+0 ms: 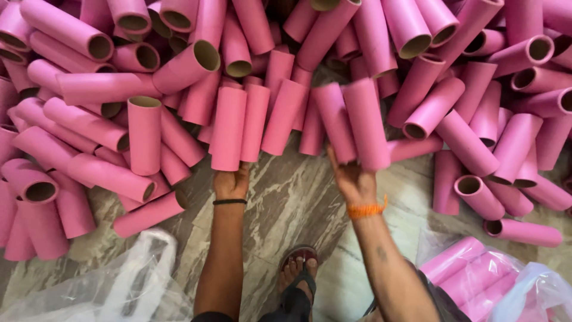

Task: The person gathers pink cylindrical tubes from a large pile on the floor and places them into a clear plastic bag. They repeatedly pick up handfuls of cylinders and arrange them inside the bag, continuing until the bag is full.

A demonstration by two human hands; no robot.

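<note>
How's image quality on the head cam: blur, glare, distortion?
Head view: light soft and even, no hard glare; the two tubes in the right hand are motion-blurred, the left hand is sharper; wide-angle stretch at the edges; clear bag hazy.

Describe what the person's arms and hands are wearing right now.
Both forearms are bare, with no sleeves or gloves in view. The left hand has a thin black band at the wrist. The right hand has an orange thread band at the wrist, and a small dark mark shows on that forearm.
</note>
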